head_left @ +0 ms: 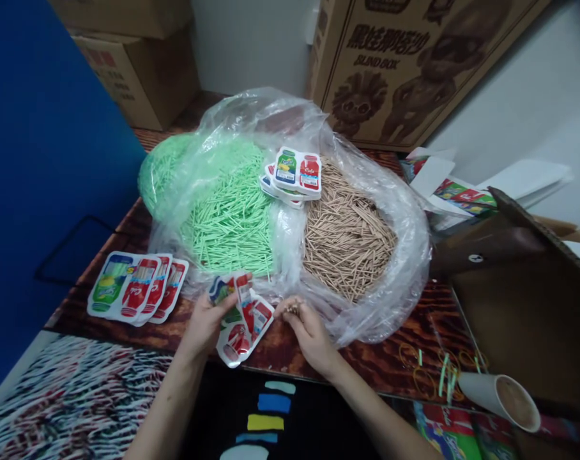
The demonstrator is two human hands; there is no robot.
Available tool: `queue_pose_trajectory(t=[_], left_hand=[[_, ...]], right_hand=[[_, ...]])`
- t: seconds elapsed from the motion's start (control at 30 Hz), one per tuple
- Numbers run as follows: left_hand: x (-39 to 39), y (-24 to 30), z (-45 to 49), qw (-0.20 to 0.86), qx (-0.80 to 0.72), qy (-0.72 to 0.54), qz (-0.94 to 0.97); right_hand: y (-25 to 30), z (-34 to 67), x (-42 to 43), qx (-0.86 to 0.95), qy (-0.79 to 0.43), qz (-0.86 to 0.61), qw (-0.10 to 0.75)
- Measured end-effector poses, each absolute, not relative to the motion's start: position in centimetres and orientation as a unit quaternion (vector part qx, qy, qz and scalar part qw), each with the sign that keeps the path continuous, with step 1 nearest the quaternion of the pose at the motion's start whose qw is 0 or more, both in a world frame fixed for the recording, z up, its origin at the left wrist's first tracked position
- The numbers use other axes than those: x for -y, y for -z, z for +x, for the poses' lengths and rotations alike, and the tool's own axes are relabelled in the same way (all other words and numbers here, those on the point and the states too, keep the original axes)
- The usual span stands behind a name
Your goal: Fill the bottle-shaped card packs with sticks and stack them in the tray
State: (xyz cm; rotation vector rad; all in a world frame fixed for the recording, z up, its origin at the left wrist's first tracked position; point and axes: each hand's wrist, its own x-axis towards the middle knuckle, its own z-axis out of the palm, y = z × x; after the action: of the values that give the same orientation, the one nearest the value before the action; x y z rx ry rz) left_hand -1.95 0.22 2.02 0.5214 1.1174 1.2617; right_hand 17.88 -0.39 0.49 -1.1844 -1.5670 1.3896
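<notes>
Near the table's front edge, my left hand point(210, 318) is closed on bottle-shaped printed packets point(237, 342), red, green and blue, which fan out towards my right hand. My right hand point(315, 337) pinches a small bunch of brown sticks point(292, 308) just right of the packets. Beyond my hands lie a heap of thin green sticks point(232, 223) and a heap of brown sticks point(350, 236), each in clear plastic bagging point(290, 239). A small stack of packets point(297, 172) rests on the plastic between the heaps. Several filled packets point(127, 286) overlap at the left.
A large printed carton point(366, 70) and brown boxes point(141, 76) stand behind. At the right are an open cardboard box point(510, 306), a paper cup point(496, 396) on its side, rubber bands point(424, 382) and loose green sticks point(442, 377). A blue panel point(45, 160) bounds the left.
</notes>
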Motion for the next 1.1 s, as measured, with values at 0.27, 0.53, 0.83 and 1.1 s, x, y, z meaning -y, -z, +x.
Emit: queue_pose_trajectory(t=[0.27,0.53,0.83,1.1], left_hand=[[0.2,-0.6,-2.4,0.622,-0.508,-0.580,0.137],[0.5,-0.5,-1.2,0.631,-0.493,-0.590,0.107],[0.8,0.2,-1.0,0.634,-0.489,-0.586,0.125],[0.7,0.4,-1.3,0.616,-0.511,-0.579,0.156]], right_hand=[[2.7,17.2,1.4,0.621,-0.478,-0.468,0.409],[2.4,16.8,1.5,0.637,-0.424,-0.507,0.396],[2.5,16.5,1.1,0.619,-0.452,-0.512,0.388],[2.2,16.4,1.5,0.607,-0.459,-0.493,0.422]])
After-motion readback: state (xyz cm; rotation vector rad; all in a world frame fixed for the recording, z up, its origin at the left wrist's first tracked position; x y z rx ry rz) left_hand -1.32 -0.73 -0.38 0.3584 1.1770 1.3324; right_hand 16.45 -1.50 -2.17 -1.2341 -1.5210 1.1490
